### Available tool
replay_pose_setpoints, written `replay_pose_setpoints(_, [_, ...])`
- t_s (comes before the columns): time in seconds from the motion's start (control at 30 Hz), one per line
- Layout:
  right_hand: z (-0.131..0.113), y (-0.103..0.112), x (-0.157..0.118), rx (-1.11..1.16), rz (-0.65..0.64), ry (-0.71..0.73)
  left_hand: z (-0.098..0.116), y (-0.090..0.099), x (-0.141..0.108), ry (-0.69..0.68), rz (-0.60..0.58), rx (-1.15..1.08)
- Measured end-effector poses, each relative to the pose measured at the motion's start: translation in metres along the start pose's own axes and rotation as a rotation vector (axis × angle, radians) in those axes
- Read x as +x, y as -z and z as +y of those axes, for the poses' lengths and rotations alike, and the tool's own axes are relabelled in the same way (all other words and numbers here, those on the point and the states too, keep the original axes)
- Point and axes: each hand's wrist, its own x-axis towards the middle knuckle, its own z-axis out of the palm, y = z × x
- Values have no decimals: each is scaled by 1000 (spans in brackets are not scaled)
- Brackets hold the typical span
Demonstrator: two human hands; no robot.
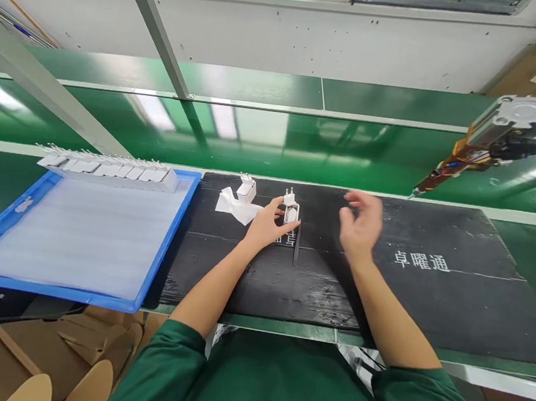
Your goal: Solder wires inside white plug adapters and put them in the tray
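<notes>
My left hand (pixel 266 227) is closed on a white plug charger (pixel 291 213) with its two pins pointing away from me and its inside exposed. A slim dark tool, perhaps tweezers (pixel 296 247), lies on the black mat just below the charger. To the left of that hand sit a second white charger (pixel 247 189), pins up, and a crumpled white cloth or tissue (pixel 235 206). My right hand (pixel 362 226) hovers over the mat with thumb and fingers apart and slightly curled, nothing visible in it.
On the left, a blue tray (pixel 168 241) lined with white foam bears a row of white chargers (pixel 108 170) along its far edge. A mounted device with a pointed tip (pixel 443 171) angles down at right. The black mat (pixel 452 309) covers the green bench.
</notes>
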Motion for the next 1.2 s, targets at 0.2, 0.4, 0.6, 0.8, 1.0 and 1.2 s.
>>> replay_pose_setpoints(0.2, [54,69,53,66,432,-89,9,7,0,96,-81,-91])
replay_pose_setpoints(0.4, [104,86,94,131,196,-212,7,11,2,37,-159,21])
replay_pose_setpoints(0.6, [67,54,92,164,28,-235,-1,-2,7,-43,20,233])
replay_pose_setpoints(0.8, [-7,9,67,398,-338,-138,2,-3,6,26,-75,179])
replay_pose_setpoints(1.0, [-65,-15,50,621,-504,-18,6,-1,3,1,11,153])
replay_pose_setpoints(1.2, [-79,-24,39,614,-426,20,4,-5,3,-88,113,94])
